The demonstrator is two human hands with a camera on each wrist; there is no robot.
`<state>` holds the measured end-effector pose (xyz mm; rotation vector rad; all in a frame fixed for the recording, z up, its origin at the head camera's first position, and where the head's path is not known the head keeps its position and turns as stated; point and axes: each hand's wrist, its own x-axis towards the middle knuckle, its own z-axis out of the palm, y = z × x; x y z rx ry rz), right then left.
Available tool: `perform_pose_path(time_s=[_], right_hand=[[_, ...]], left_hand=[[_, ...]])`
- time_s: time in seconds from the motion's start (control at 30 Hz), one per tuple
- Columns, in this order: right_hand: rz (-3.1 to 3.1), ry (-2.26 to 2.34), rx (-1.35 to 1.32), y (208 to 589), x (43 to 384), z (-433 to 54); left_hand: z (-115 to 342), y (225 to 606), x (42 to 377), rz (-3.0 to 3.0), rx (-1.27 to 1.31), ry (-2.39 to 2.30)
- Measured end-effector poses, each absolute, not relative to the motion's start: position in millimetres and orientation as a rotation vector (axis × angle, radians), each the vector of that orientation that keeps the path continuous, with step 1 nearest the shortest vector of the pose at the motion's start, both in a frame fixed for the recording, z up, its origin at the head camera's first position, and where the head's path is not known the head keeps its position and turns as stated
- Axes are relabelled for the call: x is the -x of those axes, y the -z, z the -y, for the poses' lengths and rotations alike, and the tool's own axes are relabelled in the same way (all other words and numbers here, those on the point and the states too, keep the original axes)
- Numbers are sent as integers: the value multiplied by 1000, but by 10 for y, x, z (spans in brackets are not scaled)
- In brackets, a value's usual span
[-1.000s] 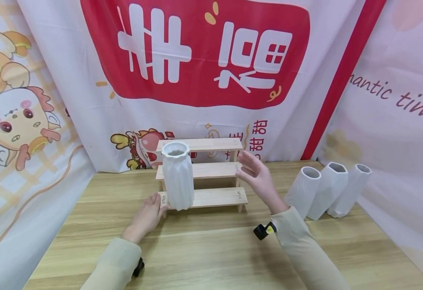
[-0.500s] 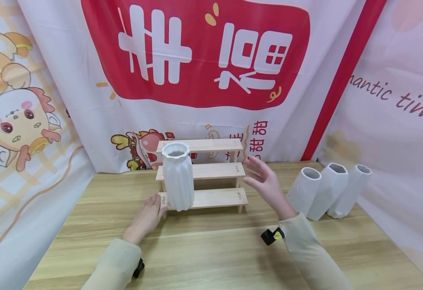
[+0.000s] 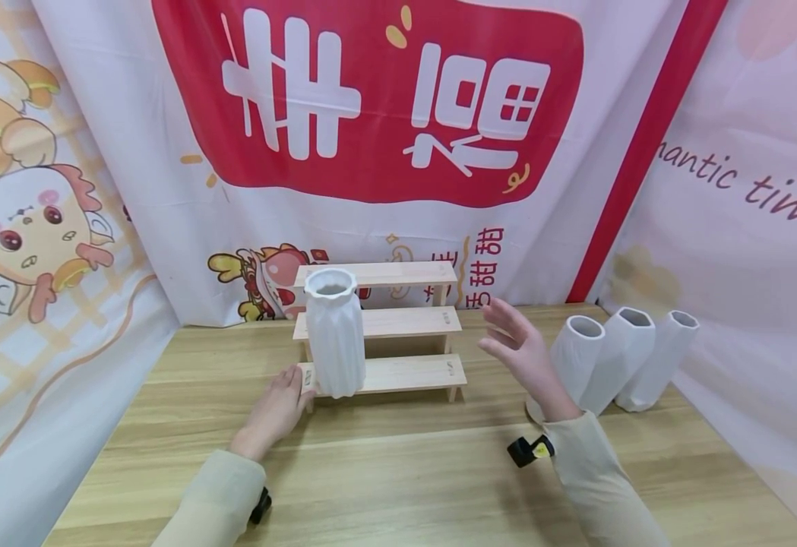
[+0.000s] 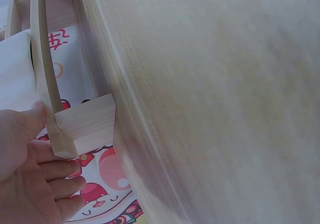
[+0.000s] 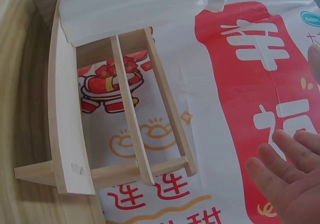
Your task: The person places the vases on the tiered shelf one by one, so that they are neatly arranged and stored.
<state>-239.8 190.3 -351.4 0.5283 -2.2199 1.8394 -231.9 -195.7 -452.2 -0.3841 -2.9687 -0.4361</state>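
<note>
A three-tier wooden display stand [image 3: 412,371] stands on the table. On the left part of its lowest board rests a tall white fluted vase [image 3: 336,342], upright. My left hand [image 3: 276,410] pinches the left end of that board, thumb on top beside the vase and fingers under it, as the left wrist view shows at the stand [image 4: 47,84]. Right of the stand, my right hand [image 3: 524,357] hangs in the air with fingers spread and nothing in them. In the right wrist view its fingers [image 5: 295,159] are apart from the stand [image 5: 67,119].
Three white vases [image 3: 627,357] stand close together at the right of the table, just beyond my right forearm, which partly covers the nearest one. A printed cloth [image 3: 398,220] hangs right behind the stand. Wooden tabletop [image 3: 384,479] lies in front.
My right hand has drawn away from the stand's right end, moving right and slightly towards me. The left hand, stand and fluted vase stay put.
</note>
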Motion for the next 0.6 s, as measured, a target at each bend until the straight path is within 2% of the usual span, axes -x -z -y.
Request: perform_pose_path(time_s=[0.6], right_hand=[[2332, -1646, -468, 3434, 2289, -2220]], left_hand=[[1968, 4524, 2321, 2961, 382, 431]])
